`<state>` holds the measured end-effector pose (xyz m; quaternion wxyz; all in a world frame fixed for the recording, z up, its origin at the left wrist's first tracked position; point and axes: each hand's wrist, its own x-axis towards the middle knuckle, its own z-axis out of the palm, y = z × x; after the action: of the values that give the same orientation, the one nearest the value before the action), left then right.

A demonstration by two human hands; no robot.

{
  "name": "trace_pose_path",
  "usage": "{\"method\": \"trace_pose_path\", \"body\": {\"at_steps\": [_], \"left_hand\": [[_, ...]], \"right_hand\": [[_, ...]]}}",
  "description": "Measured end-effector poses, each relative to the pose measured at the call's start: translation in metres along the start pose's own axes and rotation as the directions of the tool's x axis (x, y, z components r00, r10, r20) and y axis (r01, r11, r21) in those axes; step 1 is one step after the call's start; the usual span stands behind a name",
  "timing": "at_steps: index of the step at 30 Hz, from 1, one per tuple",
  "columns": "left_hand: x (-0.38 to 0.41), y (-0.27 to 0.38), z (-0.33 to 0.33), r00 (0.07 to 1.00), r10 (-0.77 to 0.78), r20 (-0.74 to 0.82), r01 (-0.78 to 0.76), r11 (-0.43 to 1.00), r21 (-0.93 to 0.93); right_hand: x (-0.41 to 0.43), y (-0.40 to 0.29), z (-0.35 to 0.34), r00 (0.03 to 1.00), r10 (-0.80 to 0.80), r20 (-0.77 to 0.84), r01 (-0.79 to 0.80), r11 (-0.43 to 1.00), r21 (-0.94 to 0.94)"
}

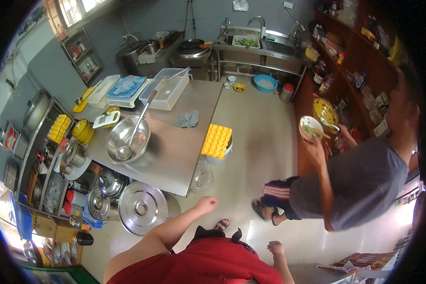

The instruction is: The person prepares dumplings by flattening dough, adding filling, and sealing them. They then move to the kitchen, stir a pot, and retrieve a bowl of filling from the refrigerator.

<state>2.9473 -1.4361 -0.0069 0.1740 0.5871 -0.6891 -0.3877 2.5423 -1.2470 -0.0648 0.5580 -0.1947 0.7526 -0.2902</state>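
Observation:
My left hand (206,205) hangs in a loose fist with nothing seen in it, off the near corner of the stainless steel table (170,156). My right hand (276,247) is low at my right side, fingers curled, also holding nothing that I can see. On the table, a steel mixing bowl (113,149) has a long-handled ladle (124,153) resting inside. A grey cloth (188,119) lies crumpled farther back, near a clear plastic bin (167,101). Past the table's right edge, a yellow egg tray (217,141) sits on top of a bucket (218,160).
To my right a person (355,188) holds a bowl of food (310,127) and a white spoon (329,124) by wooden shelves. A large lidded steel pot (142,209) stands by the table's near edge. Basins, including a blue one (265,83), are on the floor below the sink (278,46).

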Motion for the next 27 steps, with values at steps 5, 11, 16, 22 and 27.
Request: {"method": "trace_pose_path", "body": {"at_steps": [5, 11, 16, 22, 27], "left_hand": [[0.019, 0.03, -0.015, 1.0, -0.014, -0.023, 0.013, 0.998, -0.055], [0.059, 0.053, -0.024, 1.0, -0.021, -0.022, 0.016, 0.977, -0.213], [0.091, 0.071, -0.032, 0.999, 0.028, -0.026, -0.033, 0.972, -0.231], [0.136, 0.084, -0.038, 0.997, 0.076, -0.02, -0.078, 0.964, -0.254], [0.173, 0.09, -0.041, 0.997, 0.045, -0.062, -0.06, 0.967, -0.249]], "right_hand": [[0.006, -0.02, 0.014, 1.0, -0.023, 0.022, 0.024, 0.998, -0.066], [0.01, -0.007, -0.006, 0.994, -0.094, 0.058, 0.11, 0.896, -0.43], [0.02, 0.021, -0.047, 0.978, 0.184, -0.095, -0.191, 0.979, -0.075], [0.039, 0.003, -0.064, 0.959, 0.249, -0.134, -0.232, 0.964, 0.126], [0.089, -0.035, -0.068, 0.955, 0.288, -0.064, -0.279, 0.952, 0.128]]}}
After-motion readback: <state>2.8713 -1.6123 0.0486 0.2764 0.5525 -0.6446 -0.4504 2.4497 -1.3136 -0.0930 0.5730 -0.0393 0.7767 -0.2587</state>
